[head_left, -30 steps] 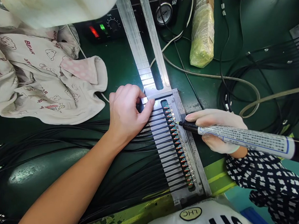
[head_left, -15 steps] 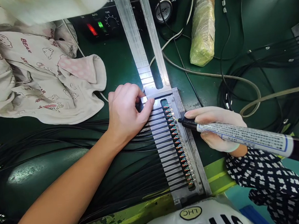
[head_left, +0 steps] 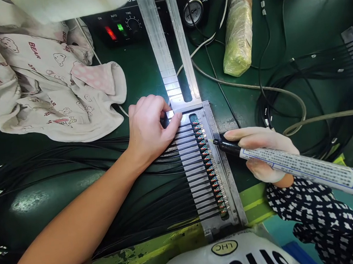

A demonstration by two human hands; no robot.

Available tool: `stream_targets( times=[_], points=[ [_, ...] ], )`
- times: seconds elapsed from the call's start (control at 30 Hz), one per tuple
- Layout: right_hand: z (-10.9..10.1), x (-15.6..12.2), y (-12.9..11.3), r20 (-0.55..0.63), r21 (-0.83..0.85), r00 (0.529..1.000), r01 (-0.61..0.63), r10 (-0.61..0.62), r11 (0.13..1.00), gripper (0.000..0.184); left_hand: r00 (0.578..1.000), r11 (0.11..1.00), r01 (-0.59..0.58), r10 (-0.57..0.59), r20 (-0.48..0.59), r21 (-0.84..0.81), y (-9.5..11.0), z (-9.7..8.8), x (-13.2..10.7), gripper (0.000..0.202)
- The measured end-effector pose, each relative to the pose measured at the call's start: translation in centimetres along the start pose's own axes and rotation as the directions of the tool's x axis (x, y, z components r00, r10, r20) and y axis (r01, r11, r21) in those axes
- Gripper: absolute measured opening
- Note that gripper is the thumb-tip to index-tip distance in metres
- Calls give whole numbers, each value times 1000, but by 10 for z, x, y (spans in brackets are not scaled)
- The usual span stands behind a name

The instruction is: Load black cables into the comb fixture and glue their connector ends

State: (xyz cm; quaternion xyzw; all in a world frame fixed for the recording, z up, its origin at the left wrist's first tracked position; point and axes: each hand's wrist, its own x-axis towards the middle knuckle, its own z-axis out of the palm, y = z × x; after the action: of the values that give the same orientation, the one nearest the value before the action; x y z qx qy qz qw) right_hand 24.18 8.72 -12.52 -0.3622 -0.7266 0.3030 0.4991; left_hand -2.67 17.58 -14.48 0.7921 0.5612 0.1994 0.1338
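Note:
My bare left hand (head_left: 148, 127) grips the upper left corner of a slotted metal jig (head_left: 194, 178), thumb on top and fingers curled over the edge. Many thin black cables (head_left: 106, 150) run under my wrist into the jig's slots, ending in a row of small metal connectors (head_left: 210, 164) with coloured wire ends. My right hand (head_left: 269, 152), in a white glove, holds a thick pen-shaped tool (head_left: 298, 168) with a black front and a white printed label. Its fine tip points left, just beside the upper connectors; contact cannot be made out.
A black control box (head_left: 118, 22) with lit switches and a gauge stands at the back. Metal rails (head_left: 163, 61) extend from the jig. Printed cloth (head_left: 56, 83) lies left; a plastic-wrapped block (head_left: 238, 40), a pale hose (head_left: 293, 93) and coiled black cables (head_left: 270, 102) lie right.
My right hand and the pen-shaped tool have shifted slightly right, drawing the tip a little away from the connectors. My left hand keeps its grip on the jig.

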Motion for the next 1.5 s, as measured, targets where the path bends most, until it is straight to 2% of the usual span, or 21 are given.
stream_targets(
  times=[0.23,0.37,0.77,0.97,1.13,1.5],
  points=[
    [-1,-5,0,124,1,991,-51,51,999,43,1000,1000,4,-3,-14,13,0,2,0,22],
    [-1,-2,0,108,-7,991,-74,74,997,42,1000,1000,7,-7,-9,1,0,2,0,23],
    [0,-1,0,109,-23,994,-29,32,999,40,998,996,68,-67,20,-50,0,2,-2,19],
    [2,1,-1,100,-15,995,-4,5,1000,34,998,997,61,-60,11,-38,-1,3,-1,21],
    [3,3,-3,84,-43,996,-40,43,998,27,998,997,62,-62,18,-38,-1,3,-2,20],
    [1,0,-1,91,-21,995,-35,37,999,36,997,997,70,-69,22,-33,-1,3,-2,19]
  ],
)
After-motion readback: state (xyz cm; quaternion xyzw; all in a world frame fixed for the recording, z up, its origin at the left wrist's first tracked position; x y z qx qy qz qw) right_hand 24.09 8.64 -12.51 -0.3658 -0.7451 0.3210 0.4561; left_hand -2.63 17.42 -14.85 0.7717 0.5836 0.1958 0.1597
